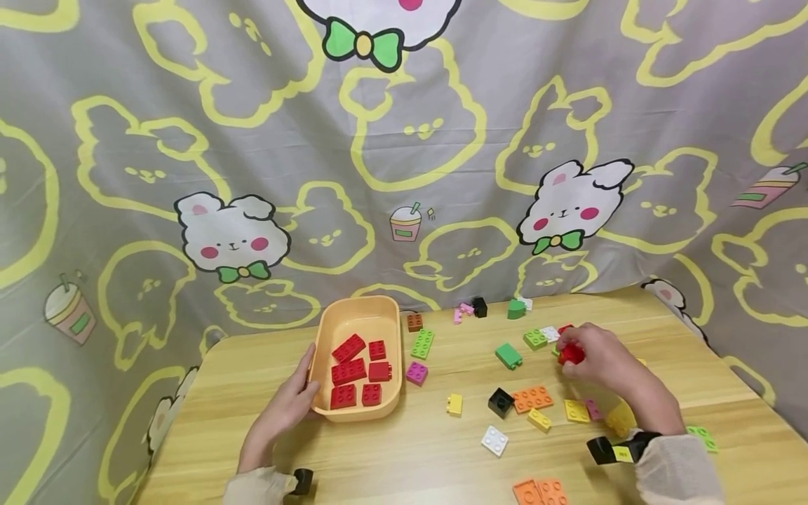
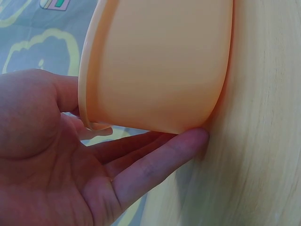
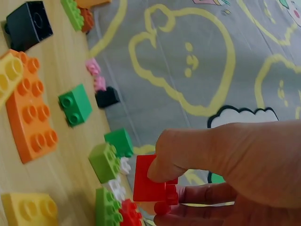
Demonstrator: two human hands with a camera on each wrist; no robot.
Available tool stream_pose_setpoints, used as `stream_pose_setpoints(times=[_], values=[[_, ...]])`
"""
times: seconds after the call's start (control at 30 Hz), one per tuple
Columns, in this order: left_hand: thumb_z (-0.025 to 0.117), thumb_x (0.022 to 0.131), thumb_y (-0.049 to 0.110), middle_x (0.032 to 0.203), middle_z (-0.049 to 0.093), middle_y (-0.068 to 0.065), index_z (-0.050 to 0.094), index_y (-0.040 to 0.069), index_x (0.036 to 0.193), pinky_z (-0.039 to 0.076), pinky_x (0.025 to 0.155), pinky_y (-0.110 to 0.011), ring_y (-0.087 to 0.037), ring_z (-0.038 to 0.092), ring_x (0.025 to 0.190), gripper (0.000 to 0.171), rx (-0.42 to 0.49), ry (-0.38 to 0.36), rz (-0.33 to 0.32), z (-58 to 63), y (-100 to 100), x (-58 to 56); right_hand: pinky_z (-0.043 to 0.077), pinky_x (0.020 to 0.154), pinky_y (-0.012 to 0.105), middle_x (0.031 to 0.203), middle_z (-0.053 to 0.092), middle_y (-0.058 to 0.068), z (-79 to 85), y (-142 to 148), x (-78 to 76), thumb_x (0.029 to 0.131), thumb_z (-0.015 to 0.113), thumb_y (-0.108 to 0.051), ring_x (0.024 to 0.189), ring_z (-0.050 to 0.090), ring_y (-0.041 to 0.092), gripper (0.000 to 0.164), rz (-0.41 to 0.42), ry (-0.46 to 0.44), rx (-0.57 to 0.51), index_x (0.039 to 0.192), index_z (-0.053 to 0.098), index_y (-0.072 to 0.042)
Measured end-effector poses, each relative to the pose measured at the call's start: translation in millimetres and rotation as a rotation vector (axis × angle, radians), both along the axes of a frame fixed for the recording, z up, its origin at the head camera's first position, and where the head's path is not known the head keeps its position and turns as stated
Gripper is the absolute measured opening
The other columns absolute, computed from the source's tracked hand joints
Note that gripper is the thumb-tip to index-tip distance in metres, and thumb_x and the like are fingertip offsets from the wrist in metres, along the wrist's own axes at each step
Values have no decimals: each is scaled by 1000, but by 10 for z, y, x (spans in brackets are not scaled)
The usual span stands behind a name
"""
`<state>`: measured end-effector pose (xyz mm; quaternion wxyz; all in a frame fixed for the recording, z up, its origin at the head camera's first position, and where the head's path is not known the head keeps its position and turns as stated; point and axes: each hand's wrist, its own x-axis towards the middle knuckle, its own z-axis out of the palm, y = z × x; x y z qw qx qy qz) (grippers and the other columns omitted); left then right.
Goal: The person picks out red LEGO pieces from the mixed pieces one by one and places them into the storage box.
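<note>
My left hand (image 1: 285, 405) holds the left side of a light orange plastic tray (image 1: 362, 321). In the left wrist view its thumb goes over the rim, while the fingers lie against the outer wall. Several red toy bricks (image 1: 348, 372) lie inside the tray. Over the right part of the table, my right hand (image 1: 611, 363) pinches a red brick (image 3: 146, 181) between thumb and fingers, studs facing the palm in the right wrist view. Beneath and beside it are lime green bricks (image 3: 104, 162), white pieces (image 3: 116, 188) and another red brick (image 3: 130, 214).
Loose bricks are spread over the wooden table (image 1: 435, 463): a black brick (image 1: 501, 402), an orange one (image 1: 533, 399), a green one (image 1: 508, 355), a magenta one (image 1: 417, 373) and a white one (image 1: 494, 440). A patterned curtain (image 1: 404, 154) hangs behind the table.
</note>
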<state>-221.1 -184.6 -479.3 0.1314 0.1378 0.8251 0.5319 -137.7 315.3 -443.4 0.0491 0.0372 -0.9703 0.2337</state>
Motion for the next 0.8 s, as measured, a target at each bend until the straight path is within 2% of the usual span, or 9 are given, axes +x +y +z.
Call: stream_pose_setpoints(times=[0.1,0.17,0.3,0.5,0.63,0.8], values=[[36,102,-4,149,17,-37,2,8,157,59,64,-48,-48,56,103,66,3,2,-21,10,2,-6,54,68,43,90,58,12,-12,-65,-36,66,80,0,79,53,27,26,18,21,6,89,67,-4],[36,102,-4,148,17,-38,2,8,157,59,64,-48,-48,56,103,66,-11,3,-11,24,-31,12,53,69,41,92,57,11,-27,-147,-83,68,78,0,80,53,25,25,41,34,1,90,67,-5],[36,102,-4,149,19,-36,3,8,157,60,63,-47,-47,56,103,65,-28,3,-6,10,30,-7,53,70,40,93,57,8,4,-225,-123,69,75,-2,81,53,23,24,87,54,19,91,67,-7],[37,101,-4,149,20,-36,4,9,157,60,64,-46,-45,56,103,66,-23,28,-21,14,39,-43,51,66,34,91,56,5,63,-524,-280,69,74,-1,78,51,21,23,178,56,41,90,67,-10],[38,101,-5,148,20,-37,5,7,157,60,63,-47,-46,57,101,66,-23,26,-6,-9,59,-42,51,64,30,91,56,3,115,-742,-414,70,75,-5,78,51,19,22,261,55,51,89,67,-13],[38,100,-6,149,20,-36,5,8,157,59,63,-48,-47,56,102,67,-26,17,22,-7,7,-12,55,69,31,93,58,2,205,-1101,-615,72,77,-6,86,55,20,22,348,62,26,90,67,-14]])
